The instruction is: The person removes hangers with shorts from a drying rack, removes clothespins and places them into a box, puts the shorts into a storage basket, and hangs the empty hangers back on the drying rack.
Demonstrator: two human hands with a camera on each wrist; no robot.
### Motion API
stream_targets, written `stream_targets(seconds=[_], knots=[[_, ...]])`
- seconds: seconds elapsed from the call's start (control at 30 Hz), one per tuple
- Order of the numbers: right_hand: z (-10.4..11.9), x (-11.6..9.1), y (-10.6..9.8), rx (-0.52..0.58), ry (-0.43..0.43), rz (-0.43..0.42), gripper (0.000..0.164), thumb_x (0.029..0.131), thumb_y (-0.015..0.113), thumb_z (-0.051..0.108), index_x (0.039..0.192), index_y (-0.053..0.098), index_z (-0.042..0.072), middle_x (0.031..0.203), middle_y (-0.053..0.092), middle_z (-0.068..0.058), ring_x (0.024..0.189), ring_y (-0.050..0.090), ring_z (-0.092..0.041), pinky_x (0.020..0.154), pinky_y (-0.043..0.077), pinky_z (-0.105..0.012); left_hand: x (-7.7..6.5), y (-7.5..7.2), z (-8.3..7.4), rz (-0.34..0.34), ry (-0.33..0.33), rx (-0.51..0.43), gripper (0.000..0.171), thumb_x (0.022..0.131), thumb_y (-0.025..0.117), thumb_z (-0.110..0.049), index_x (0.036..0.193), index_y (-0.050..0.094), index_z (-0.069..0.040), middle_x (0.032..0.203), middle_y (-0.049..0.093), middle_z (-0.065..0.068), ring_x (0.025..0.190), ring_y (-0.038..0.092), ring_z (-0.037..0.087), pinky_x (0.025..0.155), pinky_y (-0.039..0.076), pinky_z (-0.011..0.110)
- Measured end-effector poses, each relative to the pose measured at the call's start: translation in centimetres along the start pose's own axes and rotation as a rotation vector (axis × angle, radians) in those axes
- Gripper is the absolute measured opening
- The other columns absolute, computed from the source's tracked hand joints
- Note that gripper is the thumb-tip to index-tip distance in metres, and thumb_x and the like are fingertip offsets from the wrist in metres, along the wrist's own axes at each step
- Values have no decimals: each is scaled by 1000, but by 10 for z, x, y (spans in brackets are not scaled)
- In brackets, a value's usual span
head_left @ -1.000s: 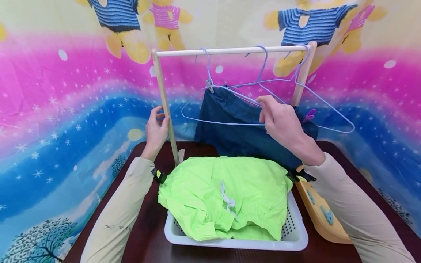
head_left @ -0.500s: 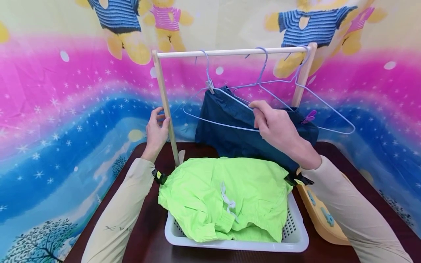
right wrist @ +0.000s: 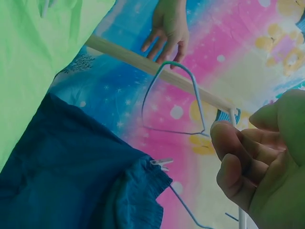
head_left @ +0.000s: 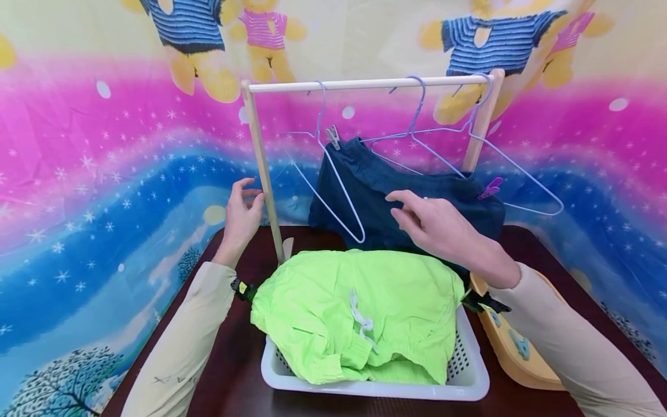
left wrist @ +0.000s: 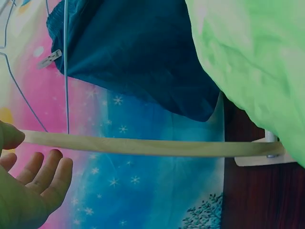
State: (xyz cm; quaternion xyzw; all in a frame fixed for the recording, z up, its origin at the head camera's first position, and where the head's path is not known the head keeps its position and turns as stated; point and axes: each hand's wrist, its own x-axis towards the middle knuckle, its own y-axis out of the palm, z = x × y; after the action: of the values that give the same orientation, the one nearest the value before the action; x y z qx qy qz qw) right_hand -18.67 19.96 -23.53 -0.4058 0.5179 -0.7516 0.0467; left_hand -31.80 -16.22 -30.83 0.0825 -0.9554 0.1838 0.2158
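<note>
My left hand [head_left: 243,214] is beside the rack's left wooden post [head_left: 262,156], fingers loosely bent and gripping nothing. In front of dark blue shorts [head_left: 375,185] hovers my right hand [head_left: 438,226], its fingers relaxed with nothing between them. A lavender wire hanger [head_left: 320,113] hangs at the left of the rack's rail [head_left: 365,84], turned nearly end-on, one corner low in front of the shorts. The shorts hang behind it, a grey clothespin [head_left: 333,138] at their left waist corner and a purple clothespin [head_left: 491,188] at the right. The right wrist view shows the hanger's bent loop [right wrist: 197,95].
A white basket [head_left: 375,389] holding bright green clothing [head_left: 396,289] with a white drawstring stands in front of the rack. More hangers [head_left: 419,104] hang toward the right. A yellow tray [head_left: 521,365] with blue clothespins lies under my right forearm on the dark table [head_left: 234,347].
My right hand has let go of the left hanger and moved down. The hanger has swung from facing me to nearly end-on. My left hand has shifted slightly left and down.
</note>
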Motion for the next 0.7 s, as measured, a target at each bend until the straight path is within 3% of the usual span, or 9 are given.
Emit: stream_targets(seconds=[0.43,0.7], knots=[[-31,-34,1,-44,76,84,25,100,57,15,124,58,10,63,43,10,45,32,0,44,32,-21,-34,-26,-15,140,108,117,46,103,50,-31,144,39,-15,128,60,17,112,64,36,89,51,53],[-50,-59,3,-83,117,120,22,98,58,14,120,59,11,64,43,11,48,33,1,45,33,-20,-61,-31,-25,296,110,235,45,103,50,-34,142,40,-15,124,59,12,110,65,32,85,55,51]])
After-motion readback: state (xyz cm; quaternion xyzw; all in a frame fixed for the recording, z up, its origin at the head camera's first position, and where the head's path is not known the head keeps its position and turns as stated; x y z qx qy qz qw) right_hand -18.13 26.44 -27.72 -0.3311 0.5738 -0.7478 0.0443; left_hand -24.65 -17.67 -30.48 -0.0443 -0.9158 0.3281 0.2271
